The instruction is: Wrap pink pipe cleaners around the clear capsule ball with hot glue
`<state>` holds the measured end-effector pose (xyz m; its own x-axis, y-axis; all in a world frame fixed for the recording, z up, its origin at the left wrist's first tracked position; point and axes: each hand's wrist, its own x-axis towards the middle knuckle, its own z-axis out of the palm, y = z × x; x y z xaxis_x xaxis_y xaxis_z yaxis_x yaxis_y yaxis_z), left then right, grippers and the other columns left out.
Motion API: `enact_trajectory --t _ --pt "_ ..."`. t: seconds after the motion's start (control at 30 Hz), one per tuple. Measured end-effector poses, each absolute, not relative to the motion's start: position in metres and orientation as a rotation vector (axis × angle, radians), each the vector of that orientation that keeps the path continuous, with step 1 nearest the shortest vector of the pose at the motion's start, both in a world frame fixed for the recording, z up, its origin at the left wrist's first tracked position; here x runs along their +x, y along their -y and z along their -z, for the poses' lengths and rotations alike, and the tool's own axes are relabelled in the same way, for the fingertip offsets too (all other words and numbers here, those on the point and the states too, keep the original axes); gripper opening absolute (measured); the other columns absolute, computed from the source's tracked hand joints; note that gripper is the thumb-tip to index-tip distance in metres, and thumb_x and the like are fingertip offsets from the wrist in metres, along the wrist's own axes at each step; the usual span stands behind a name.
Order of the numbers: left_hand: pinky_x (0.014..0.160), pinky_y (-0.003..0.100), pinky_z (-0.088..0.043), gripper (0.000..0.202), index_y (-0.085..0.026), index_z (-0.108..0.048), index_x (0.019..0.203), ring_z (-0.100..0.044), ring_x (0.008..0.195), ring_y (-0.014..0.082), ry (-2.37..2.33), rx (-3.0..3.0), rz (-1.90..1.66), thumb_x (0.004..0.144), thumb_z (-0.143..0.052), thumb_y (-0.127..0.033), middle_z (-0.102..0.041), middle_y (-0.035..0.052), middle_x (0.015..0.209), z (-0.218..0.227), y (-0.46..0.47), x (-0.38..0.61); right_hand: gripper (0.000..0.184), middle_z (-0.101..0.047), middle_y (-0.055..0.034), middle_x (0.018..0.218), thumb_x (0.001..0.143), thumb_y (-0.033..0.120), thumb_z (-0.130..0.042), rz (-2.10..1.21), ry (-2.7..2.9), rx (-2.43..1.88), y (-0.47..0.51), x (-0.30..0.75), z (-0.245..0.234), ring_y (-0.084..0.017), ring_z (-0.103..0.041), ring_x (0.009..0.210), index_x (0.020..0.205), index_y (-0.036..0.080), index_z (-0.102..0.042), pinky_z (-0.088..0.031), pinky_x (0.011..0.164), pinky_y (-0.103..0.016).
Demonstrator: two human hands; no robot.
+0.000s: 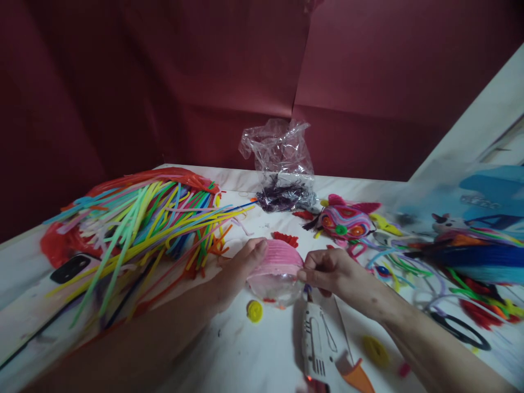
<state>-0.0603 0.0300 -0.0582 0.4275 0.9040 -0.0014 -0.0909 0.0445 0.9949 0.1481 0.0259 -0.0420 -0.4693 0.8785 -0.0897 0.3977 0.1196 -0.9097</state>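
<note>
A clear plastic dome [272, 288] has its upper part covered by close rows of pink pipe cleaner [282, 256]. My left hand [245, 265] curls round the dome's left side, thumb on top, the other fingers hidden. At the right edge, my right hand [329, 270] is closed in a pinch on the end of the pink pipe cleaner row; its fingertips partly cover the spot. Just below that hand lies a white glue gun [314, 341], nozzle toward the dome. A coiled yellow pipe cleaner disc [254, 311] rests in front of the dome.
Loose coloured pipe cleaners [164, 218] spread at left beside a phone [71, 267]. Behind stands a clear plastic bag [282, 158] with dark contents. At right are a pink pipe cleaner mask-like face [346, 221], scissors [460, 330], blue bundles [478, 259] and an orange piece [358, 377].
</note>
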Motion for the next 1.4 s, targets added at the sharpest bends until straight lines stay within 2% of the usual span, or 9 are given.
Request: enact_trajectory --t 0.2,0.37,0.5,0.7,0.97,1.1,1.23,1.33,1.4 --pt "0.103 0.045 -0.035 0.055 -0.015 -0.064 0.104 -0.053 0.113 0.0303 -1.114 1.66 -0.92 0.081 -0.047 -0.062 -0.064 0.011 0.11 0.044 -0.029 -0.066 0.049 -0.04 -0.0024 0.055 0.072 0.057 -0.054 -1.315 1.956 -1.241 -0.024 0.143 0.042 -0.008 -0.036 0.045 0.069 0.009 -0.046 -0.024 0.042 -0.01" --pt "0.109 0.046 -0.028 0.071 -0.021 -0.046 0.133 -0.043 0.127 0.032 -1.174 1.833 -0.775 0.074 -0.061 -0.057 -0.049 0.0112 0.138 0.026 -0.028 -0.076 0.049 -0.04 -0.0023 0.057 0.071 0.058 -0.05 -1.257 1.998 -1.267 -0.023 0.137 0.039 -0.008 -0.033 0.045 0.069 0.008 -0.047 -0.023 0.043 -0.011" --pt "0.093 0.039 -0.044 0.052 -0.021 -0.06 0.115 -0.057 0.108 0.028 -1.177 2.025 -0.539 0.071 -0.064 -0.049 -0.062 0.0082 0.116 0.01 -0.029 -0.076 0.049 -0.04 -0.0028 0.059 0.07 0.057 -0.048 -1.227 2.047 -1.268 -0.022 0.135 0.036 -0.008 -0.034 0.048 0.067 0.008 -0.048 -0.024 0.043 -0.011" --pt "0.07 0.033 -0.047 0.053 -0.019 -0.059 0.105 -0.06 0.087 0.0249 -1.319 2.087 -0.435 0.061 -0.07 -0.047 -0.064 0.006 0.099 0.001 -0.029 -0.076 0.049 -0.037 -0.0015 0.059 0.073 0.057 -0.049 -1.189 2.171 -1.217 -0.027 0.131 0.028 -0.008 -0.031 0.049 0.065 0.008 -0.047 -0.022 0.043 -0.011" --pt "0.083 0.041 -0.043 0.054 -0.025 -0.059 0.115 -0.055 0.1 0.0311 -1.293 2.107 -0.387 0.063 -0.066 -0.037 -0.056 0.0081 0.108 -0.004 -0.03 -0.084 0.023 -0.041 0.0006 0.061 0.086 0.008 -0.063 -1.078 2.315 -1.245 -0.038 0.116 0.008 -0.009 -0.036 0.054 0.066 0.005 -0.051 -0.024 0.047 -0.01" --pt "0.076 0.035 -0.047 0.049 -0.023 -0.059 0.109 -0.057 0.097 0.0282 -1.278 2.039 -0.407 0.061 -0.067 -0.033 -0.06 0.0054 0.102 -0.006 -0.028 -0.088 0.026 -0.043 -0.0013 0.063 0.085 0.026 -0.064 -1.052 2.33 -1.166 -0.043 0.113 0.008 -0.01 -0.038 0.055 0.07 0.007 -0.054 -0.024 0.047 -0.01" --pt "0.058 0.028 -0.047 0.052 -0.022 -0.054 0.113 -0.062 0.072 0.0213 -1.279 1.944 -0.413 0.063 -0.065 -0.03 -0.064 0.0018 0.09 -0.002 -0.022 -0.096 0.044 -0.049 -0.0047 0.068 0.079 0.052 -0.057 -1.029 2.271 -1.023 -0.042 0.117 0.005 -0.015 -0.046 0.059 0.072 0.009 -0.059 -0.035 0.05 -0.016" --pt "0.067 0.027 -0.048 0.058 -0.026 -0.054 0.119 -0.063 0.085 0.0222 -1.196 1.932 -0.497 0.063 -0.068 -0.027 -0.065 0.0012 0.102 0.003 -0.018 -0.105 0.036 -0.054 -0.0053 0.085 0.083 0.045 -0.059 -0.766 2.04 -0.967 -0.03 0.124 -0.004 -0.016 -0.052 0.073 0.084 0.01 -0.064 -0.04 0.061 -0.016" --pt "0.073 0.029 -0.049 0.063 -0.027 -0.054 0.123 -0.061 0.094 0.0245 -1.131 1.921 -0.542 0.062 -0.07 -0.028 -0.064 0.0014 0.107 0.007 -0.017 -0.111 0.029 -0.054 -0.0043 0.085 0.089 0.04 -0.064 -0.612 1.897 -0.941 -0.02 0.128 -0.006 -0.014 -0.051 0.072 0.084 0.011 -0.064 -0.037 0.059 -0.014"
